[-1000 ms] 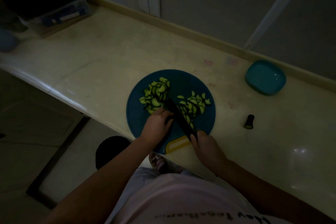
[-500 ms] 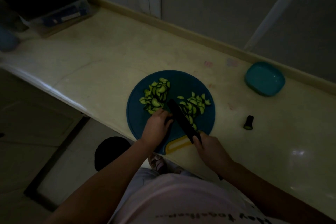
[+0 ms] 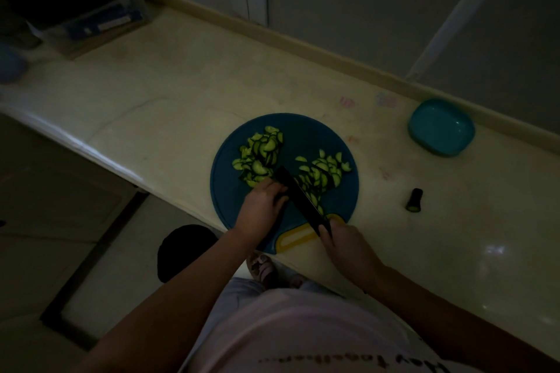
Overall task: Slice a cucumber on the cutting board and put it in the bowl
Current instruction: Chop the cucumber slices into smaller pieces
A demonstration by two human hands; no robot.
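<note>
A round blue cutting board (image 3: 303, 130) with a yellow handle (image 3: 295, 238) lies at the counter's near edge. Two heaps of cucumber slices lie on it, one at the left (image 3: 260, 157) and one at the right (image 3: 325, 171). A black knife (image 3: 300, 197) runs diagonally between the heaps. My right hand (image 3: 345, 241) grips its handle near the yellow handle. My left hand (image 3: 260, 206) sits just left of the blade, its fingers curled down over a cucumber piece that is mostly hidden. The teal bowl (image 3: 441, 127) stands at the back right with nothing in it.
A dark cucumber end (image 3: 414, 200) lies on the cream counter (image 3: 169, 94) right of the board. A box (image 3: 97, 24) and a bluish object (image 3: 9, 66) sit at the far left. The counter drops off to the floor on the near left. The light is dim.
Almost nothing differs: the knife and both hands stay at the same spot on the board, with only slight shifts of the blade.
</note>
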